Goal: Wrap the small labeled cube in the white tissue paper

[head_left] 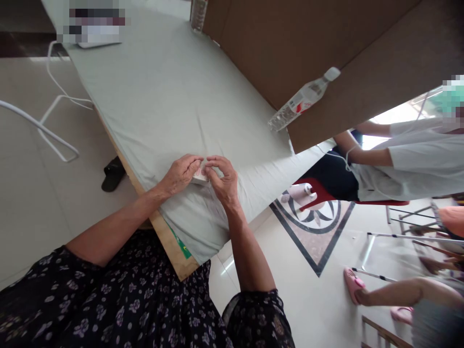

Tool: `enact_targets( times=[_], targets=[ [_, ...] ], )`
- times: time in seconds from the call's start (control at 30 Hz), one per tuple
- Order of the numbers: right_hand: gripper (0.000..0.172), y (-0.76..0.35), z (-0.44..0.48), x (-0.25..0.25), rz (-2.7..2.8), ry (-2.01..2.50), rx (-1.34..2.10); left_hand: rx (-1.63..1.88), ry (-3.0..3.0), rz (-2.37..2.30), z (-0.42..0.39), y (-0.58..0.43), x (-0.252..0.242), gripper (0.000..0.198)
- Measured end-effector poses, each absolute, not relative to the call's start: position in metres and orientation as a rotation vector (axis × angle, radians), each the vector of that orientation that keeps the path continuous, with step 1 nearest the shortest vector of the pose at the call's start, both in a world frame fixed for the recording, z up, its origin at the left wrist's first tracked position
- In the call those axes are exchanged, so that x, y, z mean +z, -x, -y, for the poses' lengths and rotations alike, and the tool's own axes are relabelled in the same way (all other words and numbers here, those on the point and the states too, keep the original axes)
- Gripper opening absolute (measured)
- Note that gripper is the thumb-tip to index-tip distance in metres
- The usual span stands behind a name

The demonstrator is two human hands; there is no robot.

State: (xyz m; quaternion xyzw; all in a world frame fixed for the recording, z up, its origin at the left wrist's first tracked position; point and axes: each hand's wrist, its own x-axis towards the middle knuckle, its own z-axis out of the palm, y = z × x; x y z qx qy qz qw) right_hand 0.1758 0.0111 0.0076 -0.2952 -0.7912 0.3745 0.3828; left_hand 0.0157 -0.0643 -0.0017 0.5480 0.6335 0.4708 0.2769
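Both my hands meet over a small pale packet [200,177] lying on the grey cloth [163,96] that covers the table. My left hand [180,174] curls its fingers onto the packet's left side. My right hand [224,181] pinches its right side with thumb and forefinger. The packet is mostly hidden under my fingers; it looks whitish with a hint of pink. My dark flowered sleeves fill the bottom of the view.
A plastic water bottle [302,100] lies by a brown cardboard panel [319,58]. A second bottle [198,14] stands at the far end. The wooden table edge [170,246] is near me. Another person in white [402,159] sits at the right, someone's legs below.
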Motion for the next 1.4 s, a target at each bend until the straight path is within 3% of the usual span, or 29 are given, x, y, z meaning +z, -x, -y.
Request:
enact_targets(
  times=[0.2, 0.43, 0.53, 0.63, 0.73, 1.07, 1.4],
  targets=[
    [0.018, -0.192, 0.007, 0.011, 2.353, 0.725, 0.627, 1.264, -1.455, -1.721, 0.063, -0.017, -0.003, 0.045],
    [0.027, -0.211, 0.007, 0.013, 2.105, 0.797, 0.776, 1.26, -1.428, -1.761, 0.07, -0.009, 0.002, 0.045],
    [0.061, -0.217, -0.008, 0.007, 2.108, 0.865, 0.971, 1.24, -1.368, -1.736, 0.079, 0.0, 0.005, 0.052],
    [0.097, -0.216, -0.018, -0.004, 2.189, 0.876, 1.127, 1.154, -1.426, -1.663, 0.087, 0.009, 0.008, 0.079],
    [0.113, -0.208, -0.022, -0.013, 2.236, 0.815, 1.183, 1.071, -1.524, -1.632, 0.089, 0.013, 0.009, 0.092],
    [0.093, -0.191, -0.029, -0.015, 2.178, 0.823, 1.105, 1.098, -1.586, -1.697, 0.072, 0.006, 0.013, 0.086],
    [0.107, -0.199, -0.027, -0.025, 2.162, 0.819, 1.116, 1.296, -1.47, -1.538, 0.069, 0.012, -0.012, 0.09]
  ],
)
